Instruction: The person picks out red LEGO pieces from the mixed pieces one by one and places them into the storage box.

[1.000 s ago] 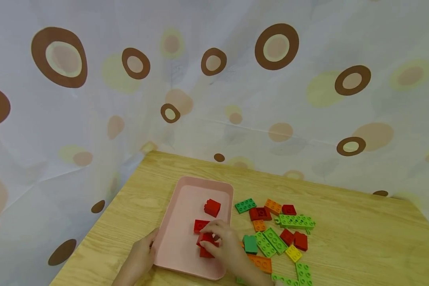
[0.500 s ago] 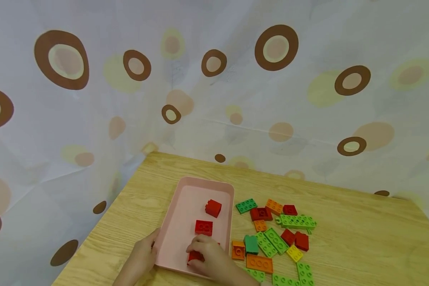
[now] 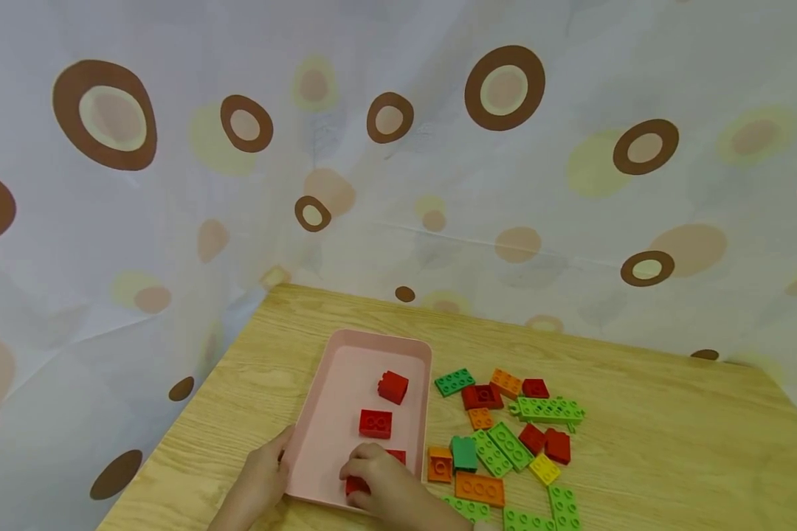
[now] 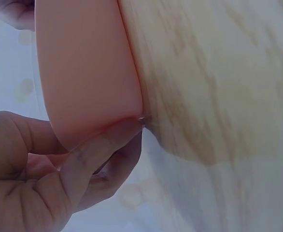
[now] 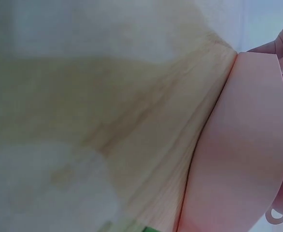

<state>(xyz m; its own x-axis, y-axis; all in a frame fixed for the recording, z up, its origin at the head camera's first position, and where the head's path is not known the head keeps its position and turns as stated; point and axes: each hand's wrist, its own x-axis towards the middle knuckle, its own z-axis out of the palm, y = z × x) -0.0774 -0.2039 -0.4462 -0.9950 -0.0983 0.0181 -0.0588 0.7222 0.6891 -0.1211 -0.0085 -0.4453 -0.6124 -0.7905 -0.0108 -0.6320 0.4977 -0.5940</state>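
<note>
The left hand (image 3: 263,472) pinches the edge of a pink rectangular tray (image 3: 328,420); inside, the right hand (image 3: 390,481) grips a red plastic block (image 3: 355,485) near three other red blocks (image 3: 375,424).

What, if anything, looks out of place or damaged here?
Nothing looks damaged. Mildly odd: in the pink rectangular tray, the farthest red plastic brick lies tipped on its side, and on the wooden table the long orange plastic brick lies upside down, hollow underside showing.
</note>
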